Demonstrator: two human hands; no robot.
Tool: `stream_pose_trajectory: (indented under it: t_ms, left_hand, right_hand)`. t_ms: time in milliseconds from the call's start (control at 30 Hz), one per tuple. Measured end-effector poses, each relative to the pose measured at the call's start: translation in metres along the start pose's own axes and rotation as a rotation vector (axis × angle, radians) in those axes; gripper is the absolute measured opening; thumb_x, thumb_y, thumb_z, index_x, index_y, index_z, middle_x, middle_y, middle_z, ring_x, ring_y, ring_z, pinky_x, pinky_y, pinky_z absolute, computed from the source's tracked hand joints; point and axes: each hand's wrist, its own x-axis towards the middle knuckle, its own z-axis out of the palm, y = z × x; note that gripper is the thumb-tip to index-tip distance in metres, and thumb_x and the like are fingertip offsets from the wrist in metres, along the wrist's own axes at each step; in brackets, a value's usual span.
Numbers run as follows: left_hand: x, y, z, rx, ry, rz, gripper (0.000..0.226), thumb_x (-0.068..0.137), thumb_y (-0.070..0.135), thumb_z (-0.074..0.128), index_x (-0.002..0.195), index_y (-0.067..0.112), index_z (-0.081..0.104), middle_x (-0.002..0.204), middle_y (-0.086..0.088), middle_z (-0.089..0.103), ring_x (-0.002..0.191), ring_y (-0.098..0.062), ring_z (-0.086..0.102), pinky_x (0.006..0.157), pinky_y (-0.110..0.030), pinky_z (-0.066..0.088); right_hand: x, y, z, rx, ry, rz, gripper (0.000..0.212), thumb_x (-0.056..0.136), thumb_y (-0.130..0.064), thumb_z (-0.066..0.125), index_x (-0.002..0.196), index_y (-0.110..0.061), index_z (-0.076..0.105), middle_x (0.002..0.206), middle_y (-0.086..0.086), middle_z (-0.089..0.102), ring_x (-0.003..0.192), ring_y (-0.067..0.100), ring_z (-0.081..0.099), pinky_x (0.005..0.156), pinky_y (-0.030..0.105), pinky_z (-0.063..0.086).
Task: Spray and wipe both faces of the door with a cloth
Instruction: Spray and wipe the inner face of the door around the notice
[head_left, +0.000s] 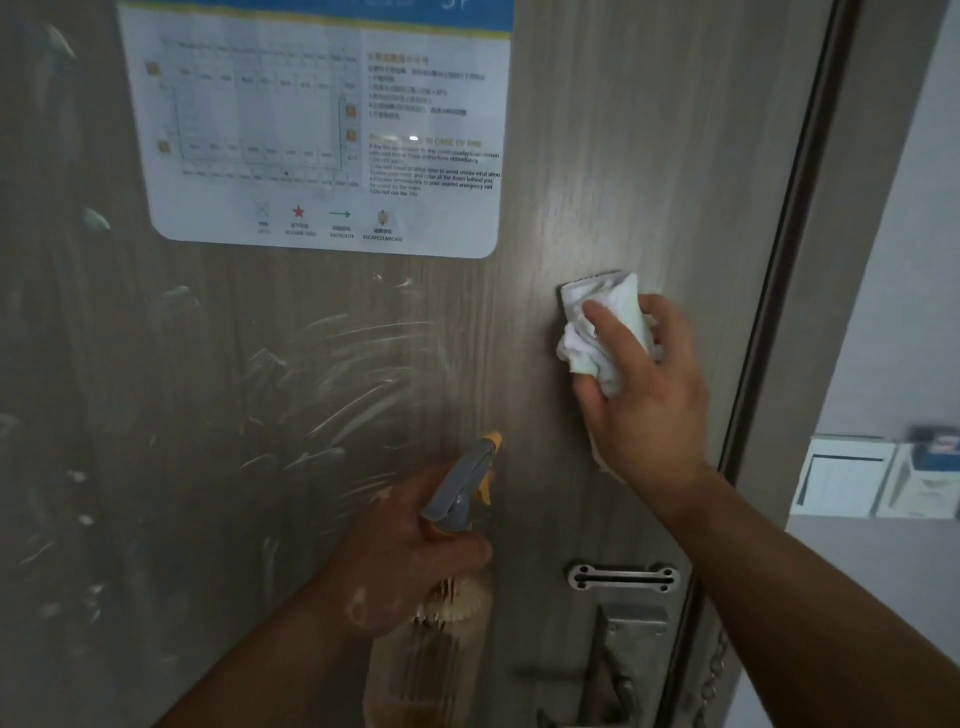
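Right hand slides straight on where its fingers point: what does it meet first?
Probably the poster: the right hand, gripping the cloth against the door, points up-left at its right edge, only bare door between.

Right hand (644, 384) pressing bunched white cloth (602, 327) on grey wood-grain door (597, 156), right of evacuation poster (322, 130), left hand (410, 551) gripping spray bottle (457, 493) below poster, wet streaks left of bottle, metal latch (623, 578) below cloth

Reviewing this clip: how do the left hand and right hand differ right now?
The right hand holds a crumpled white cloth against the door; the left hand grips a spray bottle by its neck. The right hand is higher, the left hand lower. Both hold cleaning tools.
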Motion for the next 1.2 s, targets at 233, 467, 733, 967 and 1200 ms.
stream_pose_trajectory:
  t_ms: [233,467,733,967,1200]
  left_hand:
    - [-0.002,-0.010,0.009,0.082,0.011,-0.037,0.035,0.065,0.015,0.076,0.098,0.024,0.071,0.058,0.013,0.055,0.051,-0.003,0.050,0.050,-0.021,0.043]
    - [-0.012,-0.036,0.016,0.122,0.021,-0.070,0.031,0.064,0.018,0.078,0.093,0.027,0.069,0.064,0.016,0.059,0.057,-0.002,0.053,0.058,-0.028,0.047]
    - [-0.038,-0.066,0.007,0.032,0.131,-0.048,0.045,0.062,0.014,0.079,0.104,0.029,0.073,0.076,-0.009,0.067,0.060,-0.012,0.056,0.058,-0.041,0.051]
    - [-0.052,-0.078,-0.016,0.040,0.126,-0.054,0.043,0.062,0.013,0.079,0.102,0.028,0.074,0.070,0.006,0.063,0.058,-0.009,0.054,0.057,-0.035,0.048]
    - [-0.038,-0.066,-0.034,0.059,0.101,-0.043,0.038,0.063,0.016,0.078,0.099,0.029,0.073,0.064,0.011,0.058,0.058,-0.009,0.053,0.058,-0.037,0.047]
  right_hand:
    - [0.029,0.002,0.000,-0.004,0.074,-0.007,0.047,0.093,-0.035,0.070,0.138,-0.023,0.063,0.144,0.015,0.052,0.115,0.033,0.060,0.080,0.046,0.059]
    - [-0.010,-0.002,0.002,-0.077,0.021,-0.030,0.052,0.098,-0.036,0.066,0.148,-0.029,0.055,0.153,0.012,0.047,0.120,0.036,0.054,0.081,0.039,0.051]
    - [-0.157,-0.021,0.044,-0.066,-0.189,-0.203,0.058,0.091,-0.035,0.065,0.149,-0.030,0.054,0.151,0.015,0.044,0.116,0.040,0.051,0.088,0.048,0.051]
    - [-0.120,-0.029,0.051,-0.032,-0.079,-0.218,0.053,0.091,-0.023,0.066,0.143,-0.028,0.059,0.148,0.017,0.051,0.115,0.042,0.053,0.087,0.047,0.051]
    - [-0.010,-0.045,0.040,0.000,0.210,0.114,0.049,0.092,-0.022,0.071,0.140,-0.027,0.063,0.146,0.013,0.053,0.124,0.034,0.055,0.092,0.025,0.038]
